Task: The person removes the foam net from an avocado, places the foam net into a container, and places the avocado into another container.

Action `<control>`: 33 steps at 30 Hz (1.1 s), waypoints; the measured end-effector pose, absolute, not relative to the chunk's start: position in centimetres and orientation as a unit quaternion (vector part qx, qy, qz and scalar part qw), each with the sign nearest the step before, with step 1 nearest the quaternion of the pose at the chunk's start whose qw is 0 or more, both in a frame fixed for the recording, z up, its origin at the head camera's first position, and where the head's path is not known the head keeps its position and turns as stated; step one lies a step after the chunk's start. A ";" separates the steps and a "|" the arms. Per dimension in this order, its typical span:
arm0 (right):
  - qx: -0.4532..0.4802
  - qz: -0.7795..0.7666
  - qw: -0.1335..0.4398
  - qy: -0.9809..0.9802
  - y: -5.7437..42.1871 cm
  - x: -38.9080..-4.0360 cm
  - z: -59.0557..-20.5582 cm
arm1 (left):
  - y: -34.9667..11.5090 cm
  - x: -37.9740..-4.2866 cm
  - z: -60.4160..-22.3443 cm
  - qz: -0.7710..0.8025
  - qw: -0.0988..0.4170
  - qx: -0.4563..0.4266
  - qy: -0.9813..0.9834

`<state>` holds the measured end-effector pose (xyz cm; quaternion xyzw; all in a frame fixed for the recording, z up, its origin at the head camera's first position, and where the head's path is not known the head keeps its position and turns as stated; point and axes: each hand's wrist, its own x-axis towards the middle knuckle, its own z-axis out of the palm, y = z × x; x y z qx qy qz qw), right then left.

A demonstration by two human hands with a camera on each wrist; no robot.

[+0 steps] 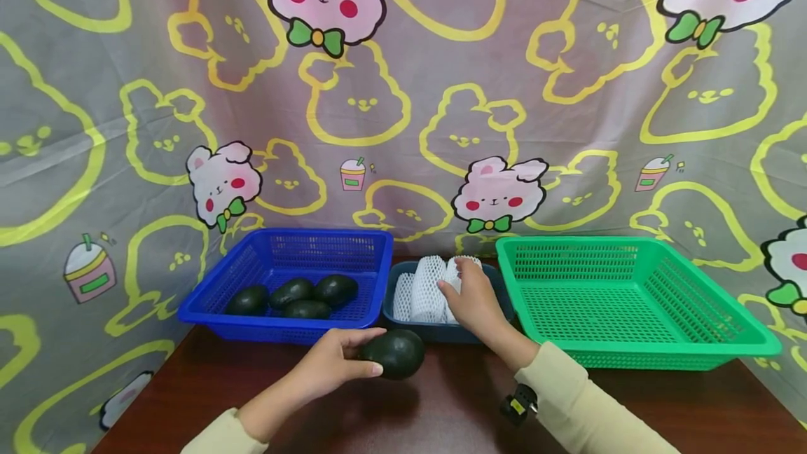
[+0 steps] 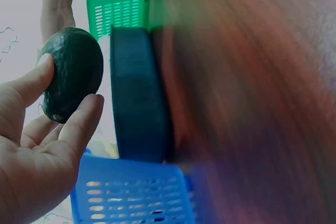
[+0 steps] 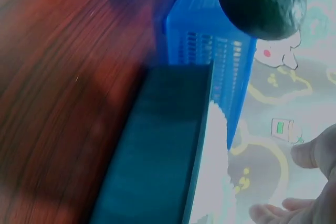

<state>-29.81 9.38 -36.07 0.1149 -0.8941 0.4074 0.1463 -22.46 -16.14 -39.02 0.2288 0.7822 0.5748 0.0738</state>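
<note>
A dark green avocado (image 1: 396, 354) is held above the table between the thumb and fingers of my left hand (image 1: 337, 363); the left wrist view shows the thumb on one side of the avocado (image 2: 74, 74) and fingers on the other. White foam net sleeves (image 1: 429, 289) stand in a dark blue-green bin (image 1: 435, 332) at the middle. Over that bin hovers my right hand (image 1: 476, 300), its fingertips near the sleeves. In the right wrist view, the thumb and fingers of the right hand (image 3: 310, 192) are spread apart with nothing between them.
To the left, a blue basket (image 1: 265, 331) contains several more avocados (image 1: 293, 293). A green basket (image 1: 630, 359) without contents stands at the right. Behind them hangs a patterned cloth (image 1: 403, 160). All the containers stand on a brown wooden table (image 1: 353, 419).
</note>
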 end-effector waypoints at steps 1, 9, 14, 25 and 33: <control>0.122 0.416 0.143 -0.890 9.2 -29.6 -36.0 | -16.3 -22.4 -38.8 0.575 0.072 0.227 0.783; 0.153 0.461 0.118 -0.866 7.3 -29.1 -36.6 | -17.4 -22.6 -37.1 0.559 0.047 0.216 0.799; 0.171 0.488 0.099 -0.850 6.1 -28.8 -37.3 | -18.3 -23.1 -36.3 0.552 0.027 0.202 0.809; 0.193 0.514 0.066 -0.833 3.3 -28.5 -37.5 | -20.3 -25.2 -35.0 0.506 -0.056 0.147 0.848; 0.143 0.560 -0.006 -0.816 1.6 -28.7 -38.3 | -21.4 -26.8 -35.3 0.442 -0.098 0.110 0.885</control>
